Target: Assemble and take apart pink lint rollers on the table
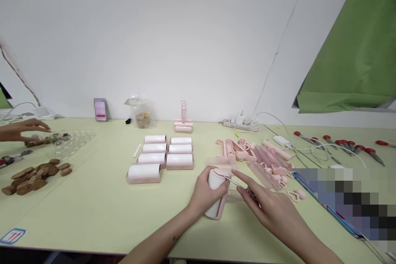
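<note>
Both forearms were bare, with no sleeve reaching into view. The left hand [206, 192] and right hand [269, 206] wore no gloves, rings or watch. A small dark mark, perhaps a tattoo, sat on the left forearm [175, 239]; it was too small to read.

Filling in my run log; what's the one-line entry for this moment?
left hand: holds lint roller upright | right hand: holds thin metal tool, tip at roller's top | behind: finished rollers, pink parts
</note>
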Motion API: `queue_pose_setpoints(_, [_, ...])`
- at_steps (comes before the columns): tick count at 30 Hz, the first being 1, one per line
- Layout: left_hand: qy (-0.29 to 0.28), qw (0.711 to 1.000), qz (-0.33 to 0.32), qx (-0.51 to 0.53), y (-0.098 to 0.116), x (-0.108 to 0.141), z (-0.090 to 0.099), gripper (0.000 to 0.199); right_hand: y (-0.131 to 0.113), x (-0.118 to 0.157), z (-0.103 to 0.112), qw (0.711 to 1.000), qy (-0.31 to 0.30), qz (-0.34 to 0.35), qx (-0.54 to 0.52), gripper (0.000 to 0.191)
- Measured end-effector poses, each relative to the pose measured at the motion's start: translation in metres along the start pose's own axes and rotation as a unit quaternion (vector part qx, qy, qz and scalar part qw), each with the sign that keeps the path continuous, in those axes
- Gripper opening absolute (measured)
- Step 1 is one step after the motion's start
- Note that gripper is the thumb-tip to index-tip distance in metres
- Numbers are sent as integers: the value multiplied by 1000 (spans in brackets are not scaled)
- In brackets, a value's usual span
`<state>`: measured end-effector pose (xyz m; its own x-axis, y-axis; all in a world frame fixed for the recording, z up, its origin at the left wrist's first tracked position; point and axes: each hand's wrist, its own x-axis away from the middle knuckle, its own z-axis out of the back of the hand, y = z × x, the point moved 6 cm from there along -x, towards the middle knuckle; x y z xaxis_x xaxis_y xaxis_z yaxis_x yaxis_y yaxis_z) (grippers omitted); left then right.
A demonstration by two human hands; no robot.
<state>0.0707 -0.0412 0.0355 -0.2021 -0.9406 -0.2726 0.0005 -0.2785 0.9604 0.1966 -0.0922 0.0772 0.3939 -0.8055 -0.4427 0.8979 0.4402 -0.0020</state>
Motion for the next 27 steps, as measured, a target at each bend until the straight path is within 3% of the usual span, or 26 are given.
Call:
queue_pose_setpoints(5, [-12, 1000, 1, -28, -8, -3, 1, 19, -6, 1, -16, 994, 26, 40, 102, 42])
queue_pose_setpoints(12, [20, 997, 39, -58, -17, -9, -5, 23, -1, 9, -31, 994, 75, -34, 74, 47])
queue_pose_setpoints(18, [4, 991, 65, -120, -15, -32, -37, 31, 32, 18, -31, 983, 84, -146, 72, 42])
queue_pose_setpoints(21, [-2, 987, 47, -154, -9, -44, -54, 31, 51, 22, -30, 975, 69, -199, 75, 41])
queue_pose_setpoints(27, [10, 986, 16, -163, -7, -52, -76, 29, 72, 25, -41, 967, 55, -244, 42, 42])
